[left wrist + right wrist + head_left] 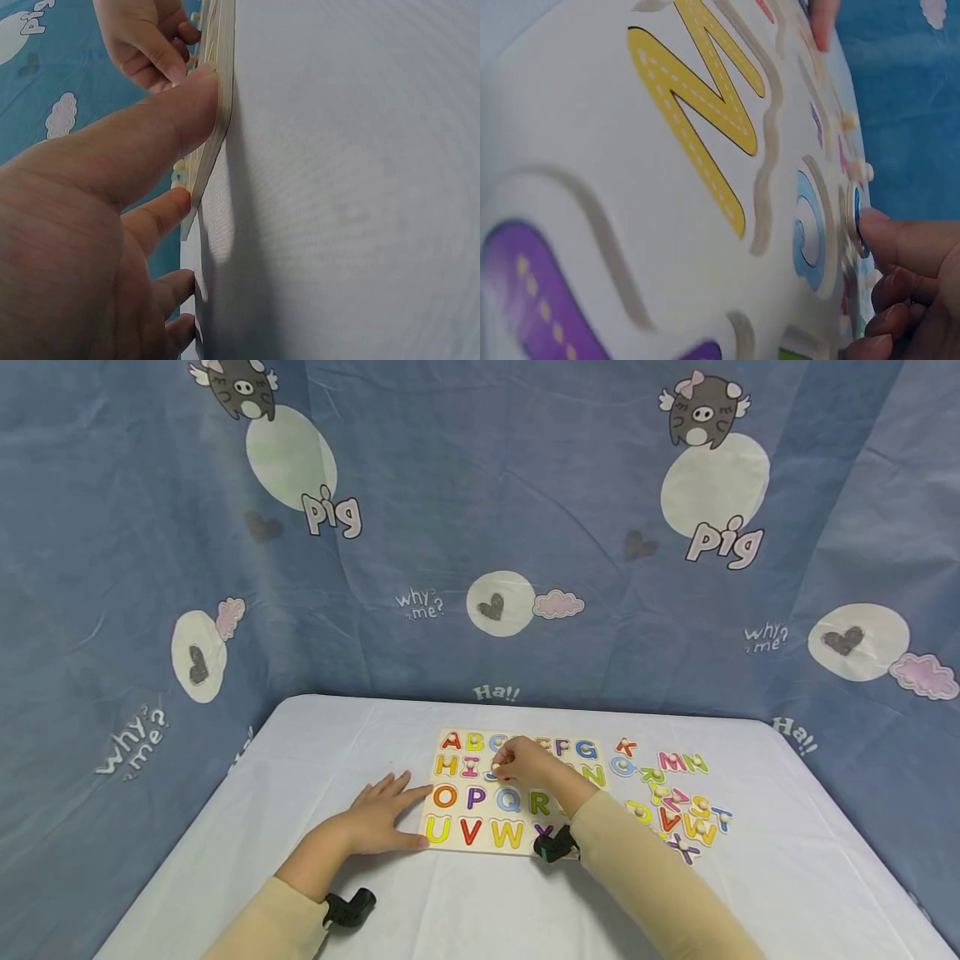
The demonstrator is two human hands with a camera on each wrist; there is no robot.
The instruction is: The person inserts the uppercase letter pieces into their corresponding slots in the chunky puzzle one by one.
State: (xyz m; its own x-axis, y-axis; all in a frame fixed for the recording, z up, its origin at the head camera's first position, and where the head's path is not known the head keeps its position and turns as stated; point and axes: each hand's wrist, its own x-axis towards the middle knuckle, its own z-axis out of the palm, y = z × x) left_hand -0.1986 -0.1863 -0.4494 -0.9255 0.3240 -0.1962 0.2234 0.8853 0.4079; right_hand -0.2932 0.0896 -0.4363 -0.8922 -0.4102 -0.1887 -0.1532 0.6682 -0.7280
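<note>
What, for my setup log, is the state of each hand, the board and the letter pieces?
board: lying flat, partly filled
A piece: in its slot
W slot: empty
left hand: fingers spread, touching the board's edge
right hand: pinching the held piece
held piece: at the board; whether seated, cannot tell
loose pieces: scattered right of the board

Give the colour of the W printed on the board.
The printed W is yellow with white dashes; right wrist view shows it best.
</note>
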